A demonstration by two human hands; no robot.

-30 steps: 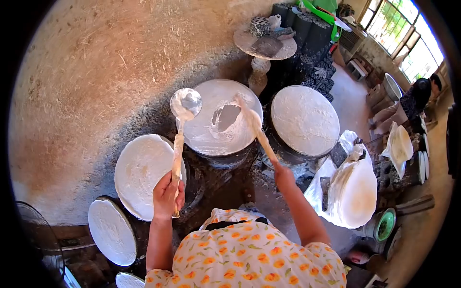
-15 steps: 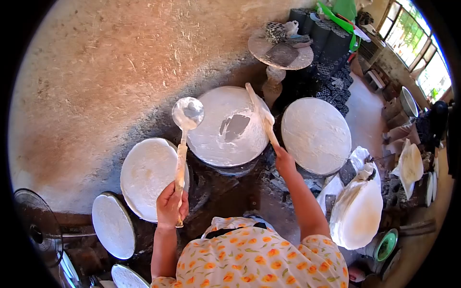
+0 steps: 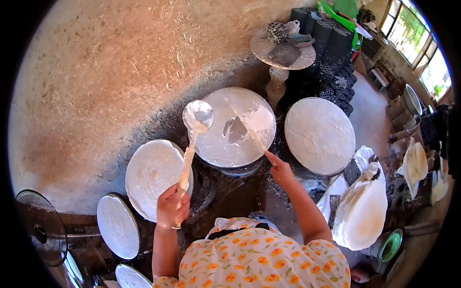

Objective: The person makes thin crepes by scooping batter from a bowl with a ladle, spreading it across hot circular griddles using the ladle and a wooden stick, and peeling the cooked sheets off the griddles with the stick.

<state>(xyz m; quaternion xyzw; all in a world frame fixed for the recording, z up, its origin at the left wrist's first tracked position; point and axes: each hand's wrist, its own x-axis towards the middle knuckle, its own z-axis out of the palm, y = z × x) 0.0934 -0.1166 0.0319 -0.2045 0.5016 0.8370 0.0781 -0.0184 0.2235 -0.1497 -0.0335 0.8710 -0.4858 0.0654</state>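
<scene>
My left hand (image 3: 172, 206) is closed round the handle of a ladle (image 3: 186, 168), whose batter-coated bowl is raised over the left edge of the middle round pan (image 3: 216, 146). My right hand (image 3: 280, 172) grips a wooden spatula (image 3: 254, 138) by its handle, the blade lying across that pan and blurred at its far end. White batter covers the pan except for a dark bare patch near its centre. Another coated round pan (image 3: 319, 137) stands to the right, and one more (image 3: 154, 175) to the left.
Smaller white discs (image 3: 117, 225) lie at lower left beside a fan (image 3: 41, 228). A stack of pale sheets (image 3: 360, 211) is at right, near a green-rimmed bowl (image 3: 390, 246). Behind are a round pedestal table (image 3: 261, 48) and black cylinders (image 3: 331, 43). A person (image 3: 434, 127) is at far right.
The spatula has swung from the pan's right edge to its middle, beside the bare patch. The ladle has shifted slightly right. Earlier, the view turned a little and the person moved nearer the right edge.
</scene>
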